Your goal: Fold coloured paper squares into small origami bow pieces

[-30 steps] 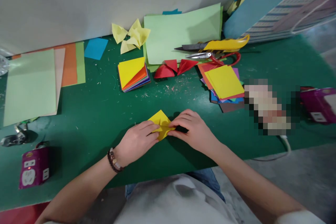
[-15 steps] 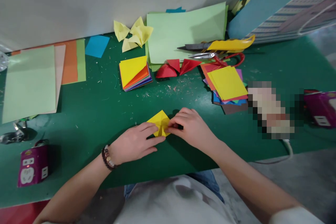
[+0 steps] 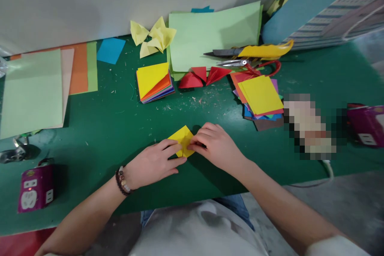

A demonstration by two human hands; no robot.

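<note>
Since the folded yellow origami paper is thin, light and soft at its creases, hold it by the edges. It lies on the green tabletop between both hands: left hand pressing it, right hand closed on its right corner. Fingers hide the folds, perhaps layered.

Light even, fairly bright and diffuse, apparently from overhead; no source in frame. A soft dark shadow lies under the right hand, just beside the yellow paper, while pale glare washes the green sheet well left of the paper. Wide-angle distortion bends the table edge below the paper; a coarse pixelated block right of the paper hides detail, and remaining areas look slightly soft.
</note>
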